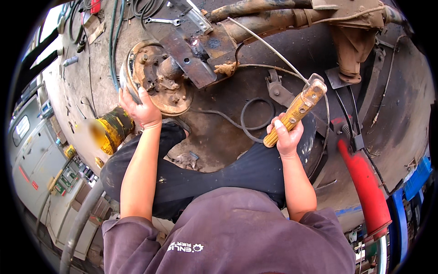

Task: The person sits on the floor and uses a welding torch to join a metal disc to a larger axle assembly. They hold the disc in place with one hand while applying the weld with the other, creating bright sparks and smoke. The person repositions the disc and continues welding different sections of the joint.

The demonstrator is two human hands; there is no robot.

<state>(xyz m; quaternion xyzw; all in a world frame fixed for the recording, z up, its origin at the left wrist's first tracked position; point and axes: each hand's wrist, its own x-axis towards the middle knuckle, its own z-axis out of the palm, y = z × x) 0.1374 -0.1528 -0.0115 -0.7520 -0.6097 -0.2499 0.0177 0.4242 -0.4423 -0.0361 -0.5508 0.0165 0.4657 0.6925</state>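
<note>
The left grip (141,110) is at the lower left edge of a round, rusty drum (153,84), with its fingers along the outer rim and its thumb toward the drum's face. Whether it clasps the rim or only rests on it, I cannot tell. The right grip (288,140), well to the right of the left one, is wrapped around the yellow handle of a welding holder (302,105). The holder slants up and to the right out of the grip, its worn head above the knuckles. From that head a thin rod (268,50) runs up and to the left, away from the right grip, its far end in front of a rusty beam (273,22). Whether they touch is unclear.

Above and to the right of the left grip, a flat metal plate (196,68) stands in front of the drum's upper right part. A wrench (163,21) lies on the floor (214,155) farther up, beyond the drum. Two hoses (112,45) run down toward the left grip from above. A yellow and black cylinder (119,125) sits just below and left of that grip.

Between the two grips, a dark cable (242,112) lies in a loop. Below and to the right of the right grip is a red cylinder (367,187).
</note>
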